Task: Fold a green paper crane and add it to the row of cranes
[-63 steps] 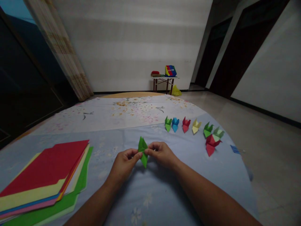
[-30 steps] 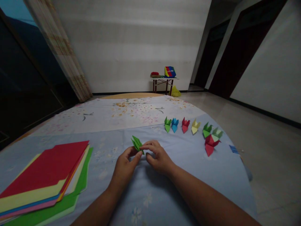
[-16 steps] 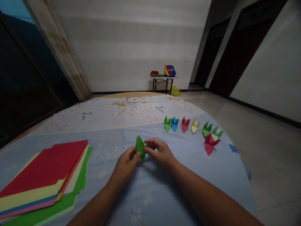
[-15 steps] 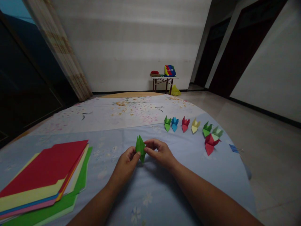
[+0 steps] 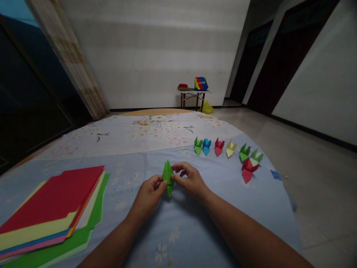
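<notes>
A narrow, pointed piece of folded green paper (image 5: 168, 175) stands upright between both my hands, just above the light blue floral cloth (image 5: 178, 227). My left hand (image 5: 148, 192) pinches its left edge with thumb and fingers closed. My right hand (image 5: 189, 179) pinches its right edge, fingers curled. A stack of coloured paper sheets (image 5: 52, 208), red on top, lies to the left of my hands.
Several finished folded paper figures lie in a row at the right: green (image 5: 198, 146), blue (image 5: 206, 146), red (image 5: 219, 146), yellow (image 5: 230, 148), more green (image 5: 244, 152) and a larger red one (image 5: 248, 169). A small table (image 5: 193, 97) with coloured items stands by the far wall.
The green paper lay tilted flat toward the left a second ago; now it stands upright, turned between my fingers. Both hands stayed in much the same place.
</notes>
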Demonstrator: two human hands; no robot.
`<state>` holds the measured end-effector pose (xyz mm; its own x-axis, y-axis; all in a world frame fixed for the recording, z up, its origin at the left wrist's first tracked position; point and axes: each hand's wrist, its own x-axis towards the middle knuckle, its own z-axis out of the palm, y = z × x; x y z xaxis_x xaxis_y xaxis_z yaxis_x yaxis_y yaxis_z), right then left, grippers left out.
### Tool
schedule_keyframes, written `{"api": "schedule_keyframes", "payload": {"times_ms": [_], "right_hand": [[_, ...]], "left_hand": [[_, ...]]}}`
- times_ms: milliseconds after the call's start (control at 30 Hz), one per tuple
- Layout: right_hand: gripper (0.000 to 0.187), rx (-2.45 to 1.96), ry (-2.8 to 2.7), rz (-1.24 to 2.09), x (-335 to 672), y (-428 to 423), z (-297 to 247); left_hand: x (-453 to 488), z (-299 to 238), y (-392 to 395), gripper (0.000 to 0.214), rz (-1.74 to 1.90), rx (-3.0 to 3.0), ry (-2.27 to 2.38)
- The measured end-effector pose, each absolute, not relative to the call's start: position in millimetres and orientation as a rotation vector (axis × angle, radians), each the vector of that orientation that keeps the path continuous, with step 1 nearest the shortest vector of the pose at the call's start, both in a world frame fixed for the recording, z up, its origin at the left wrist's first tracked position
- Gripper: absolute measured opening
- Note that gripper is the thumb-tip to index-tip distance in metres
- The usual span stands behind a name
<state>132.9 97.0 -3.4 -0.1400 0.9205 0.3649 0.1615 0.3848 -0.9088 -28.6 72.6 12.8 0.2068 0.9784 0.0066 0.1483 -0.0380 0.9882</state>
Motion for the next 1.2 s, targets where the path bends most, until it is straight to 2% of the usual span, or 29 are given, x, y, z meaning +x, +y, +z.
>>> {"api": "schedule_keyframes", "payload": {"times_ms": [133, 300, 700, 1000, 1200], "right_hand": [[0.019, -0.992, -1.561, 0.982, 133.5, 98.7, -4.7], [0.022, -1.022, -1.609, 1.000, 133.1, 99.8, -8.7], [0.004, -0.763, -1.806, 0.928, 140.5, 97.6, 1.2], [0.007, -0.768, -1.922, 0.842, 142.5, 94.4, 8.9], [0.009, -0.757, -1.979, 0.774, 143.9, 94.4, 7.3]], "left_hand": [[-28.9, 11.1, 72.3, 0.026, 0.982, 1.439, 1.144], [-30.3, 10.5, 72.2, 0.027, 0.981, 1.460, 1.161], [-30.4, 21.9, 74.6, 0.036, 0.977, 1.202, 1.084], [-32.2, 21.1, 75.1, 0.021, 0.938, 1.112, 0.954], [-29.1, 22.5, 72.3, 0.026, 0.917, 1.129, 1.058]]}}
